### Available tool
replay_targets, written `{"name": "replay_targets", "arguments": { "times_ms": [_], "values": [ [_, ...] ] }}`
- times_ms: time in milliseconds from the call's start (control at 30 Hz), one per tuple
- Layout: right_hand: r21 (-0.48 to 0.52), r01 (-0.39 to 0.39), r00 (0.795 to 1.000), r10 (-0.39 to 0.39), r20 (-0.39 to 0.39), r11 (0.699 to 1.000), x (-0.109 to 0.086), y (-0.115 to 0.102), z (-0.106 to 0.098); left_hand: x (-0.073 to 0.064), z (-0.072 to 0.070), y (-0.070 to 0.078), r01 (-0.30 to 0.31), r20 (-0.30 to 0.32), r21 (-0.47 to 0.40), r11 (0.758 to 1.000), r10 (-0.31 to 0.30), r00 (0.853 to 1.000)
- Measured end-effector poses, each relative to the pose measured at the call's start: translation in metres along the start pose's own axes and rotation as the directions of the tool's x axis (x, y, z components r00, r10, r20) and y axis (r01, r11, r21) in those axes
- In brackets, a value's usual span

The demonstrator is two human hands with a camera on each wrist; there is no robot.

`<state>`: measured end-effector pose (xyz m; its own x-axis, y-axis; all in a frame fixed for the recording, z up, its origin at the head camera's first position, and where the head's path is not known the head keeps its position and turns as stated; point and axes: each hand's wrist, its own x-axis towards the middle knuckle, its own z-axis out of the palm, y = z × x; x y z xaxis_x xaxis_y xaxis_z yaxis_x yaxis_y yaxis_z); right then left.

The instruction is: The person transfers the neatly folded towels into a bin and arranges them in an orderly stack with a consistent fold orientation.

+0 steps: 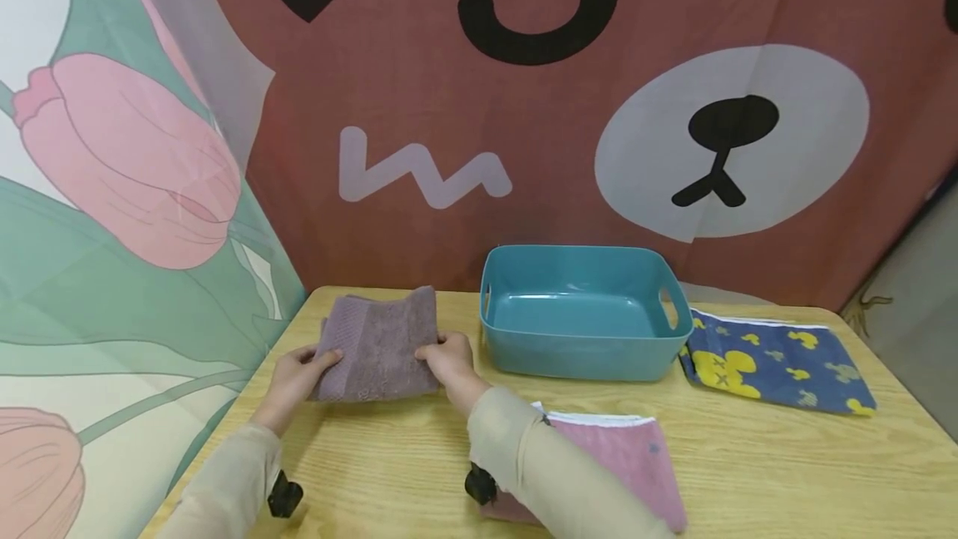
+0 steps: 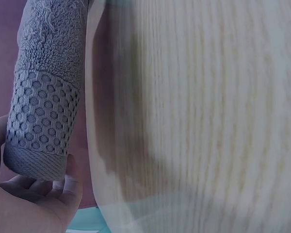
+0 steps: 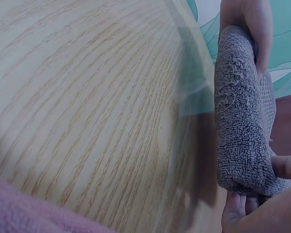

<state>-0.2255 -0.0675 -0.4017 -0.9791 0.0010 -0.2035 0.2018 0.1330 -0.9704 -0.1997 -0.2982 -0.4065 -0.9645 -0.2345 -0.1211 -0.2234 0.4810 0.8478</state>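
A folded mauve towel [image 1: 389,348] is held up above the left part of the table, its patterned band toward the left. My left hand [image 1: 295,377] grips its left end, thumb in front and fingers behind. At the opposite end my right hand [image 1: 452,364] pinches the towel in the same way. In the left wrist view the towel [image 2: 46,102] shows a honeycomb-woven border near the left hand [image 2: 43,199]. The right wrist view shows the rounded fold of the towel [image 3: 242,116] between both hands, the right hand [image 3: 266,208] at its lower end.
A teal plastic basket [image 1: 584,356] with handle holes stands at the back middle. Right of it lies a folded blue cloth [image 1: 786,364] with yellow figures. A folded pink cloth [image 1: 621,456] lies at the front, partly under the right forearm. A printed curtain hangs behind the table [image 1: 786,472].
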Motion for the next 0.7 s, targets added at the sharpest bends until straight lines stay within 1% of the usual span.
{"name": "replay_targets", "arguments": {
  "times_ms": [333, 500, 700],
  "values": [
    [0.013, 0.038, 0.999, -0.038, 0.029, 0.999, -0.006, -0.003, -0.004, -0.008, -0.006, 0.006, 0.000, 0.012, 0.013, 1.000, 0.000, 1.000],
    [0.015, 0.050, 0.998, -0.051, 0.032, 0.999, -0.009, -0.005, -0.007, -0.010, -0.008, 0.008, 0.005, 0.020, -0.017, 1.000, -0.004, 1.000],
    [0.020, 0.054, 0.997, -0.055, 0.051, 0.998, -0.015, -0.008, -0.010, -0.013, -0.009, 0.008, -0.010, 0.008, 0.013, 1.000, 0.010, 1.000]
  ]
}}
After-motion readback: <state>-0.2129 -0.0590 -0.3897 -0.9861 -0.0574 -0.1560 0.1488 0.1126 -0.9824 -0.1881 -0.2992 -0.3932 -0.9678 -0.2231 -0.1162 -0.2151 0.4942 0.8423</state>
